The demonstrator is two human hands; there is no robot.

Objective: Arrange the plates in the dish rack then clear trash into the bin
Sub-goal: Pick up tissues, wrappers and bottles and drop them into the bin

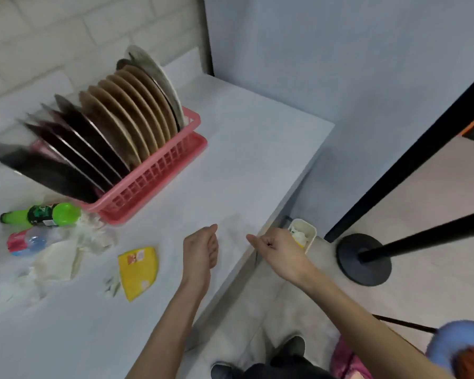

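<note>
A pink dish rack [153, 181] stands on the white table [244, 149], filled with several upright plates: dark ones [74, 149] at the left, tan ones [132, 116] in the middle and a pale one [159, 77] at the far end. Trash lies left of my hands: a yellow wrapper [138, 272], crumpled paper [63, 258], a green bottle [44, 214] and a clear bottle [33, 240]. A small cream bin [309, 236] with trash inside sits on the floor by the table edge. My left hand [200, 247] hovers over the table, loosely curled and holding nothing. My right hand [274, 248] hangs beside the bin, loosely curled, with nothing visible in it.
Small paper scraps [111, 285] lie beside the yellow wrapper. A black stand with a round base [364, 258] and slanted poles rises right of the bin. A blue-grey wall closes the far side. My shoes [293, 348] are on the floor below the table edge.
</note>
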